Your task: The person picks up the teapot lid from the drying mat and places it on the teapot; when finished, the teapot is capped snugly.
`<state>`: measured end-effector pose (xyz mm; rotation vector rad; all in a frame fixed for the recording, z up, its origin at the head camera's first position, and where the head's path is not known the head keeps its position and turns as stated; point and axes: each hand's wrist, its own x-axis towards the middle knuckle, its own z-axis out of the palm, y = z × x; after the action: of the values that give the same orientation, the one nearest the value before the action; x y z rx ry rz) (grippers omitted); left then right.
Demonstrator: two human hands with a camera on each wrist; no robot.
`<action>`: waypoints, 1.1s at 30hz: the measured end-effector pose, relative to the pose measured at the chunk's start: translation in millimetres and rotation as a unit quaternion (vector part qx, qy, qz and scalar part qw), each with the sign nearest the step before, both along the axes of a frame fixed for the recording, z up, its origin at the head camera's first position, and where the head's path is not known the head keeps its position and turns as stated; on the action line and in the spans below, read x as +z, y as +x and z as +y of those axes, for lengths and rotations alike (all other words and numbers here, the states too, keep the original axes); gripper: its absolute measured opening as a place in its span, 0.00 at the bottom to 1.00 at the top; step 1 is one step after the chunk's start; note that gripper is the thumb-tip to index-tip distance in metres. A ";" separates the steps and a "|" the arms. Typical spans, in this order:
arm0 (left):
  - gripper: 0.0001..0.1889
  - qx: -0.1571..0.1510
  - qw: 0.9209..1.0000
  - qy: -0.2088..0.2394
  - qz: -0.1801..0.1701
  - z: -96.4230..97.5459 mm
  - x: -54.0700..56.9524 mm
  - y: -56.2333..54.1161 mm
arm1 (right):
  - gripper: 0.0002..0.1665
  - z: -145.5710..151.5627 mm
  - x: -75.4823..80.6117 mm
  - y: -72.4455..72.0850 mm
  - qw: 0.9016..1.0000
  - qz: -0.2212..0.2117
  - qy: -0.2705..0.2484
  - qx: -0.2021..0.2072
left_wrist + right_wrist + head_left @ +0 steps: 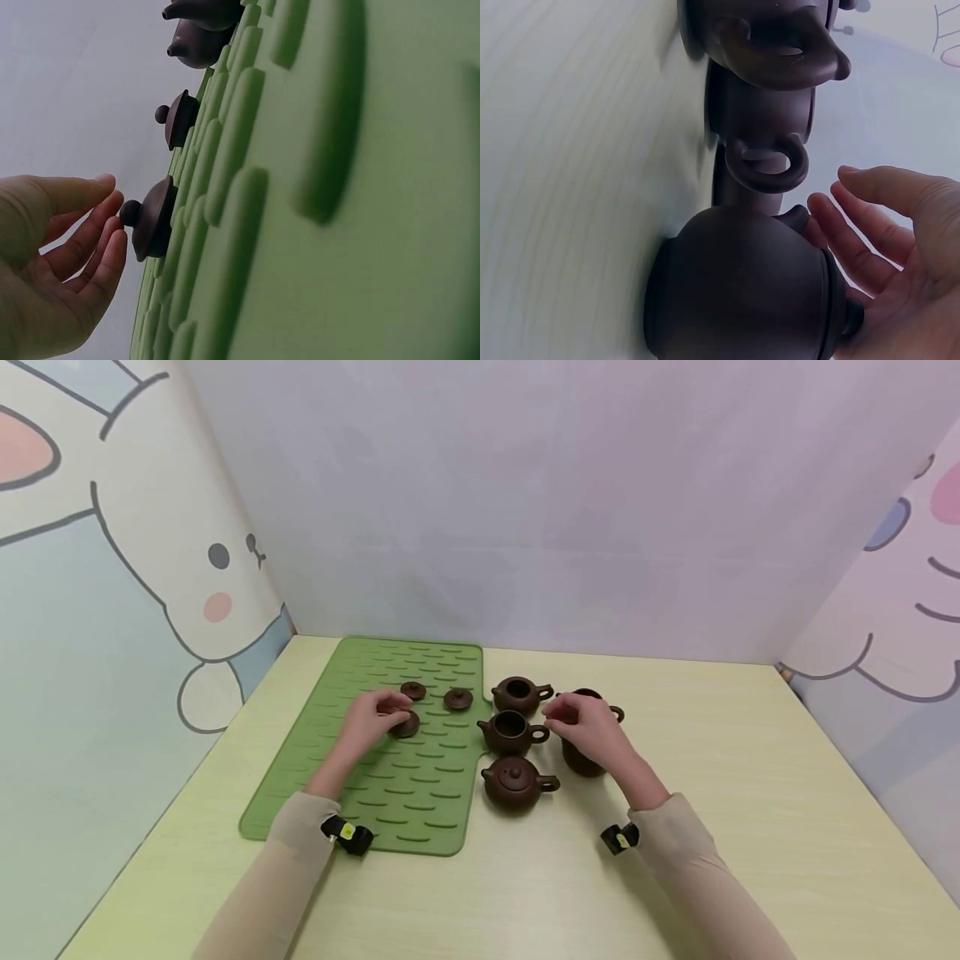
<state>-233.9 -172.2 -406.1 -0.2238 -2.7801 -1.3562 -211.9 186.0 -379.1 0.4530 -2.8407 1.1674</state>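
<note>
My left hand (pixel 371 720) hovers over the green mat, its fingers loosely bent beside a dark brown lid (pixel 406 725). In the left wrist view its fingertips come near the round knob (pixel 130 213), with thumb and index finger apart. Two more lids, one at the back (pixel 413 691) and one to the right (pixel 458 698), lie on the mat. My right hand (pixel 588 727) is above dark teapot ware (pixel 581 762) at the right, which it partly hides; I cannot tell whether that is one pot or two. The right wrist view shows a knobbed teapot (pixel 742 285) below the relaxed fingers.
Along the right edge of the green mat (pixel 337 793) stand two lidless teapots, a back one (pixel 516 696) and a middle one (pixel 508 733), and a lidded teapot (pixel 514 783) in front. The pale table (pixel 540 877) meets a white wall (pixel 525 543) behind.
</note>
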 end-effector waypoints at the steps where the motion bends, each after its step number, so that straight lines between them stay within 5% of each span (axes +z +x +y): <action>1: 0.12 0.001 1.000 -0.002 -0.001 -0.8 -0.8 0.4 | 0.09 -0.3 0.4 0.0 1.000 0.000 0.006 0.002; 18: 0.12 0.007 0.999 -0.019 -0.030 -4.0 -3.3 -1.6 | 0.04 -2.3 -4.4 -4.1 0.997 0.018 0.079 0.000; 33: 0.11 0.013 0.999 -0.035 -0.039 -1.3 -0.1 -3.0 | 0.03 -0.4 -6.7 -4.7 0.996 0.017 0.084 0.008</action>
<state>-236.9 -173.5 -406.2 -0.1403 -2.8861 -1.2908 -216.6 185.6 -385.8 0.4995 -2.9230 0.9162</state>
